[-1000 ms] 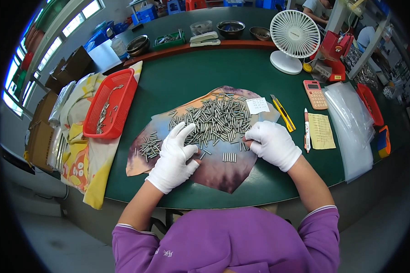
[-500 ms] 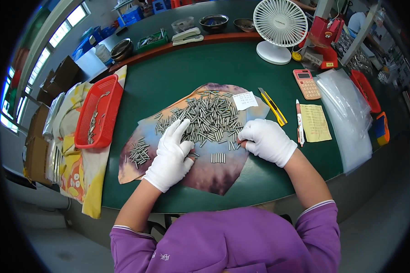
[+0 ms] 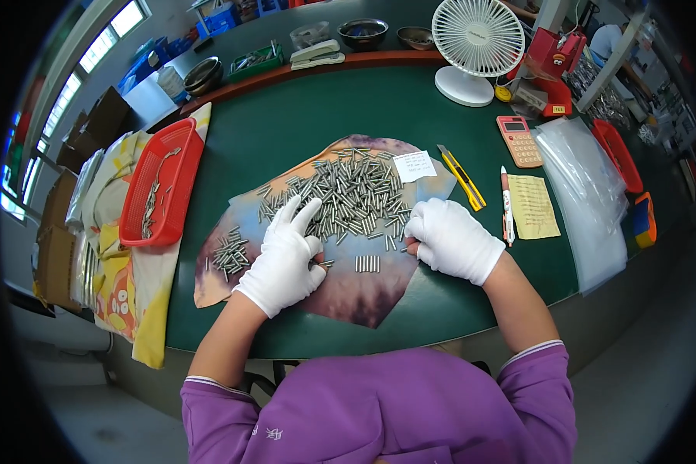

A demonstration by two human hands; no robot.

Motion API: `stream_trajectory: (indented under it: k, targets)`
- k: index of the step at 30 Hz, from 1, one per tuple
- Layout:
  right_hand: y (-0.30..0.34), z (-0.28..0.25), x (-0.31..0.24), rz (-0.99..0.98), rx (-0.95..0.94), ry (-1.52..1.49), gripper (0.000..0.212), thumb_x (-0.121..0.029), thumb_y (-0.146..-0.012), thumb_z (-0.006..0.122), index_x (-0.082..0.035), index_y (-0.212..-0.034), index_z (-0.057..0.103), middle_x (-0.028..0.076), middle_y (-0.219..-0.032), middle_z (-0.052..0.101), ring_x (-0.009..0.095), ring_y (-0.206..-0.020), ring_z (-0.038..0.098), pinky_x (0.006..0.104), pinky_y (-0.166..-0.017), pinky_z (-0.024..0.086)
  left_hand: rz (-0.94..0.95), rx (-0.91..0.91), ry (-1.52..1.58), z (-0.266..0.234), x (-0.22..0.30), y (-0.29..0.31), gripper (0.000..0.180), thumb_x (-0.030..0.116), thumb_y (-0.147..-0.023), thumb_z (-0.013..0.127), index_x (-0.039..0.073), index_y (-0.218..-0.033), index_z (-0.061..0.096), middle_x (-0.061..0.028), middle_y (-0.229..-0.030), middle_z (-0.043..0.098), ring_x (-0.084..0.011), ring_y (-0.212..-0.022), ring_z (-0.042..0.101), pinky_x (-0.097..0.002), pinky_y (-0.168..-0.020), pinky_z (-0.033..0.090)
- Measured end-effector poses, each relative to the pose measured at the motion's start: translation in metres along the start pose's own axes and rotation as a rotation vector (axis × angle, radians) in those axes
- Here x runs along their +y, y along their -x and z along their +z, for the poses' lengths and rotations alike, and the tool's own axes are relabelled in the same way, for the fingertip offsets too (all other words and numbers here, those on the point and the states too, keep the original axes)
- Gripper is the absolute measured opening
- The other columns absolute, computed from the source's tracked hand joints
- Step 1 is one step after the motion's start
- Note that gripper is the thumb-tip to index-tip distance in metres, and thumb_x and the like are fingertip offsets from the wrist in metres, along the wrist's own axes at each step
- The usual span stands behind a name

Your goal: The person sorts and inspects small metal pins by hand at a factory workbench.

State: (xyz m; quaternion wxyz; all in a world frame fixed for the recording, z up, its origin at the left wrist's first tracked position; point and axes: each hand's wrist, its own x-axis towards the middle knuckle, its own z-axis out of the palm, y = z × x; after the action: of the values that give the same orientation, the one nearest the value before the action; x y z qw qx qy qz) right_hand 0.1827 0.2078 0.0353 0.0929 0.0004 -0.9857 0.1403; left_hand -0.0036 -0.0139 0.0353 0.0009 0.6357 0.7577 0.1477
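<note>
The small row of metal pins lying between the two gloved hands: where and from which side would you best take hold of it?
The small row of pins lies flat on the mottled sheet, pins side by side, apart from the big pile. Probably best pinched from above across the row's two outer sides, squeezing the pins together. The right hand and left hand flank it, so either could reach.

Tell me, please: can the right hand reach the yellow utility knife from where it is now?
Probably yes. The right hand rests at the edge of the pile of metal pins, and the yellow utility knife lies just beyond it on the green table, with nothing between them.
</note>
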Motion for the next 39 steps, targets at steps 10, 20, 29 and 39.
stream_trajectory:
  k: [10, 20, 29, 39]
  targets:
    - [-0.011, 0.011, -0.009, -0.344, 0.123, -0.082, 0.018, -0.017, -0.072, 0.075, -0.009, -0.073, 0.059, 0.006, -0.073, 0.057, 0.028, -0.070, 0.061, 0.0410, -0.057, 0.048, -0.061, -0.026, -0.142, 0.001, 0.017, -0.004, 0.023, 0.021, -0.063, 0.071, -0.002, -0.068, 0.067, -0.0269, -0.141, 0.049, -0.0496, -0.136, 0.034, -0.0554, -0.115, 0.028]
    - [-0.016, 0.018, -0.014, -0.311, 0.135, 0.045, 0.013, -0.020, -0.071, 0.068, -0.011, -0.071, 0.059, 0.006, -0.074, 0.055, 0.025, -0.075, 0.061, 0.0392, -0.061, 0.050, -0.074, 0.070, -0.171, 0.010, 0.027, -0.013, 0.018, 0.017, -0.065, 0.069, -0.001, -0.067, 0.065, -0.0286, -0.139, 0.050, -0.0518, -0.135, 0.036, -0.0536, -0.113, 0.031]
    - [-0.014, 0.024, -0.011, -0.261, 0.182, 0.017, 0.013, -0.021, -0.071, 0.069, -0.011, -0.074, 0.061, 0.006, -0.075, 0.055, 0.026, -0.073, 0.061, 0.0411, -0.060, 0.049, -0.002, -0.016, -0.042, 0.009, 0.029, -0.006, 0.025, 0.022, -0.072, 0.072, -0.001, -0.079, 0.069, -0.0298, -0.140, 0.049, -0.0514, -0.134, 0.036, -0.0565, -0.113, 0.031]
    - [-0.014, 0.026, -0.008, -0.277, 0.166, -0.062, 0.015, -0.014, -0.069, 0.073, -0.013, -0.083, 0.068, 0.006, -0.073, 0.059, 0.027, -0.068, 0.061, 0.0417, -0.057, 0.049, 0.058, 0.051, 0.134, 0.013, 0.017, -0.008, 0.027, 0.016, -0.066, 0.080, 0.004, -0.086, 0.067, -0.0251, -0.142, 0.046, -0.0505, -0.135, 0.037, -0.0560, -0.112, 0.034]
